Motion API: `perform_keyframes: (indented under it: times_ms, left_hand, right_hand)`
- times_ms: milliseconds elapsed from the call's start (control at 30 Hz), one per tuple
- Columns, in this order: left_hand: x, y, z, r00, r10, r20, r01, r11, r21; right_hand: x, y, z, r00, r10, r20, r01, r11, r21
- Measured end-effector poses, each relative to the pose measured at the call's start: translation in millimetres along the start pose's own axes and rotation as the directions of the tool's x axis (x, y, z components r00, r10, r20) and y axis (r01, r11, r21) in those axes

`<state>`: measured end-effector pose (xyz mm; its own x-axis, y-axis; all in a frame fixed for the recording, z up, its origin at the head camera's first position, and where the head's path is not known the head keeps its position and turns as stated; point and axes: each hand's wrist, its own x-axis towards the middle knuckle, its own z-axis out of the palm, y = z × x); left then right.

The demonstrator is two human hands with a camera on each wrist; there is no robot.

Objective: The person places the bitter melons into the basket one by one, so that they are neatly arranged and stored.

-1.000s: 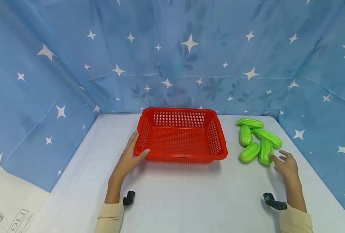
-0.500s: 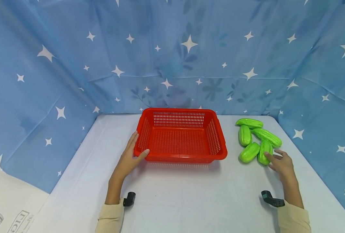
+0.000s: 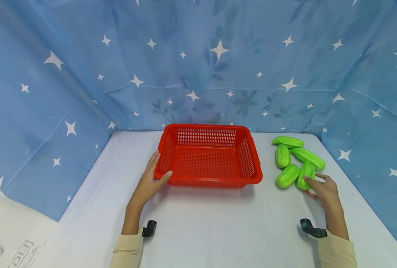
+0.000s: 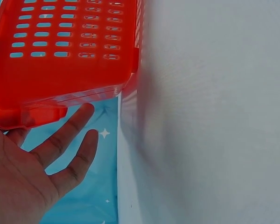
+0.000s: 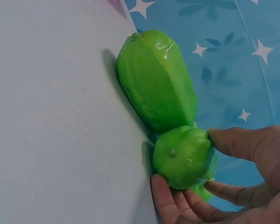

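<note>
A red perforated plastic basket (image 3: 215, 181) stands mid-table. My left hand (image 3: 147, 187) lies at its near left corner, thumb over the rim and fingers along the outer left side. In the left wrist view, straight, spread fingers (image 4: 79, 158) show below the basket's red wall (image 4: 60, 77). Over on the right, my right hand (image 3: 326, 190) grips the nearest bright green ridged vegetable (image 3: 307, 172). Seen from the right wrist, the thumb presses one side of this vegetable (image 5: 179, 154) and the fingers wrap under it. A second green vegetable (image 5: 154, 79) touches it end-on.
More green ridged vegetables lie grouped right of the basket: one at the back (image 3: 288, 141), a short one (image 3: 282, 156), a long slanted one (image 3: 308, 158) and a front one (image 3: 287, 176). A blue star-patterned curtain (image 3: 198, 67) rises behind the white tabletop (image 3: 218, 227).
My right hand has moved slightly left onto the nearest vegetable and its thumb and fingers have closed around it. The left hand and basket have stayed put.
</note>
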<state>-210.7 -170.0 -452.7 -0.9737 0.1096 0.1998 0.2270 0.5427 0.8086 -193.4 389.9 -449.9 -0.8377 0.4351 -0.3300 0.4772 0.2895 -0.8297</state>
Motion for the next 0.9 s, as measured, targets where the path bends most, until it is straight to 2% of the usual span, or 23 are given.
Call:
perform_keyframes:
  times_ms: [400, 533, 633, 700, 767, 900]
  left_hand:
    - [-0.6, 2.3, -0.8, 1.0, 0.0, 0.004, 0.0, 1.0, 0.009]
    - [-0.6, 1.8, -0.9, 1.0, 0.004, 0.008, -0.004, 1.0, 0.0]
    - [-0.8, 1.7, -0.8, 1.0, 0.003, 0.011, -0.003, 1.0, -0.006]
    - [-1.0, 1.8, -0.8, 1.0, 0.003, 0.013, -0.003, 1.0, -0.008]
    - [-0.9, 1.9, -0.8, 1.0, -0.001, 0.012, 0.001, 1.0, -0.008]
    - [-0.4, 1.9, -0.9, 1.0, 0.007, 0.011, -0.007, 1.0, -0.001]
  right_hand:
    - [1.8, 1.1, -2.8, 0.999, -0.004, -0.037, 0.006, 0.999, 0.052]
    - [22.1, 11.0, -5.2, 0.996, -0.012, -0.087, 0.022, 0.993, 0.112]
    - [41.8, 22.3, -6.9, 0.994, -0.044, -0.103, 0.062, 0.982, 0.176]
    - [45.9, 23.4, -6.3, 0.992, -0.074, -0.103, 0.095, 0.973, 0.211]
    - [37.9, 14.6, -4.0, 0.989, -0.113, -0.096, 0.133, 0.963, 0.237]
    - [-0.8, -20.4, 6.0, 0.979, -0.191, -0.066, 0.202, 0.942, 0.269]
